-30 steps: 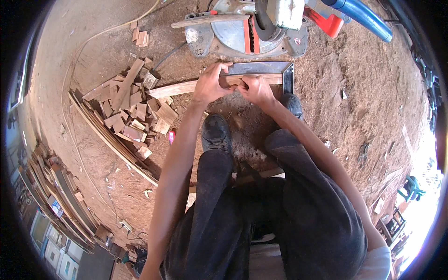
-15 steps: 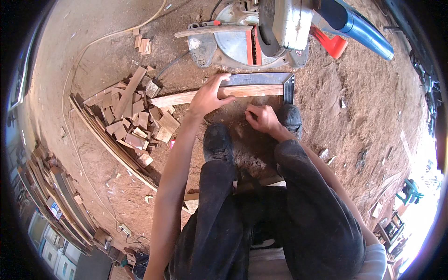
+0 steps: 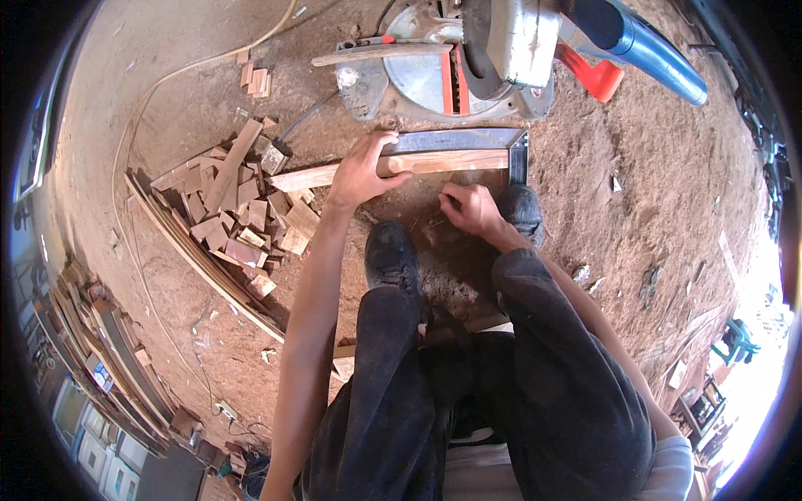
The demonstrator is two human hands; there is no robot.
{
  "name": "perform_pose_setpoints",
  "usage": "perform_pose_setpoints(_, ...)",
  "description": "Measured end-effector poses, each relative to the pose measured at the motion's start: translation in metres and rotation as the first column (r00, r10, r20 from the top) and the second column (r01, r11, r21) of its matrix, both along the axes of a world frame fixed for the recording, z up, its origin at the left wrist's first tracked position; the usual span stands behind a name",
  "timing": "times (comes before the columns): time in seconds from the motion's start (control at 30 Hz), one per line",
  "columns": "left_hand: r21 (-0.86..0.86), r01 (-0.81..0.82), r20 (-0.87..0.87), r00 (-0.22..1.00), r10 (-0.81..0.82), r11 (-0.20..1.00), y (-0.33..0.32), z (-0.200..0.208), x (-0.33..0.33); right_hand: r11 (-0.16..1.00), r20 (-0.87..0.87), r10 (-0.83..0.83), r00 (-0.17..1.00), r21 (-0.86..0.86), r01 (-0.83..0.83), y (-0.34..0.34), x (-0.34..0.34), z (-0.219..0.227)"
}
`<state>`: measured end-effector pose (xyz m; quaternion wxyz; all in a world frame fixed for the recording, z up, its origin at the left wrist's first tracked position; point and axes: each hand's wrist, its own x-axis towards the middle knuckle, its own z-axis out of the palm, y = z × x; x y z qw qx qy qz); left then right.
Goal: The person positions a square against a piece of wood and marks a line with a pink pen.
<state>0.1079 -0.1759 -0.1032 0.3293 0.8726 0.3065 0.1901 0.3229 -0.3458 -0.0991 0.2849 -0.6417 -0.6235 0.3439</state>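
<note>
A wooden strip (image 3: 451, 161) lies crosswise on the ground in front of my shoes. Along its far edge runs the metal blade of a try square (image 3: 459, 140), whose dark stock crosses the strip's right end. My left hand (image 3: 361, 175) is closed around the strip, thumb on the near side and fingers reaching over to the blade's left end. My right hand (image 3: 473, 209) hovers on the near side of the strip, apart from it, by my right shoe. Its fingers are curled together; whatever they may hold is too small or hidden to name.
A mitre saw (image 3: 401, 75) with a blue handle stands just beyond the strip, a weathered stick lying across it. Wood offcuts (image 3: 242, 209) are heaped to the left beside long slats (image 3: 200, 263). A cable (image 3: 138, 108) curves over the dirt floor.
My left hand has slid a little to the left along the strip. The strip and square have shifted barely, and my right hand stays nearly in place.
</note>
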Motion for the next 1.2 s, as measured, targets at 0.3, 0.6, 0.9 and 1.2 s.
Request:
perform_pose_setpoints(0.3,-0.093,0.005,-0.019,1.000,-0.007,0.996,0.004,0.010,0.001,0.998,-0.073,-0.027,0.997,0.062,0.031,0.022,-0.004,0.009)
perform_pose_setpoints(0.6,-0.118,0.044,0.011,0.999,-0.043,0.992,0.008,0.009,-0.006,0.999,0.049,-0.039,0.998,0.014,0.038,0.055,-0.021,0.013)
perform_pose_setpoints(0.9,-0.085,0.066,0.049,0.997,-0.062,0.994,0.010,0.006,-0.007,0.993,0.094,-0.120,0.988,0.025,0.119,0.061,-0.043,0.007)
perform_pose_setpoints(1.2,-0.091,0.035,0.050,0.998,-0.030,0.995,0.007,0.007,-0.005,0.976,-0.025,-0.218,0.976,-0.032,0.218,0.045,-0.036,0.004)
